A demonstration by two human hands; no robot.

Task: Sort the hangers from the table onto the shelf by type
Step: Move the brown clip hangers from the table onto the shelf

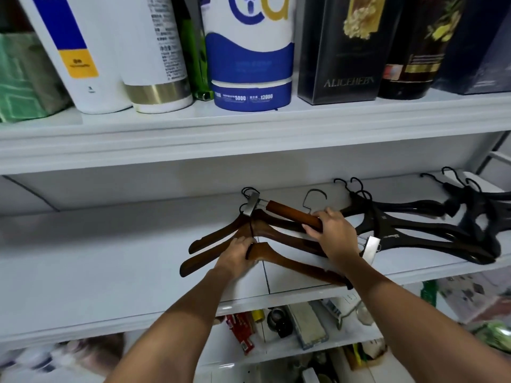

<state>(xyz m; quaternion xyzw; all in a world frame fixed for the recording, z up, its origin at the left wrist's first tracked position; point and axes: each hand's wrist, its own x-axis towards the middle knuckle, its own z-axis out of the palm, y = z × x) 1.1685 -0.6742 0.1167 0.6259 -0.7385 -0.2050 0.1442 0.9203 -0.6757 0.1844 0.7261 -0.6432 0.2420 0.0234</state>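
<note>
Wood lies with wood and black with black on the middle shelf in the head view, the only one here, which fits sorting by type. The brown wooden hangers are fanned together left of centre, and the black hangers are stacked to their right, with a second black cluster at the far right end. The left hand is curled around the neck of the nearest wooden hanger, probably pinning the brown pile so it does not slide. The right hand grips the wooden bar of a clip hanger, which lies slantwise over the brown pile with one metal clip toward the back and the other just beside the black stack. I judge it is being set down or straightened as a type of its own. The table is not in view. The nearest wooden hanger's right tip reaches the shelf's front edge, so a nudge forward could tip it off. The upper shelf hangs low overhead, leaving little room to lift. The left half of the middle shelf is bare, the best room for a new group.
</note>
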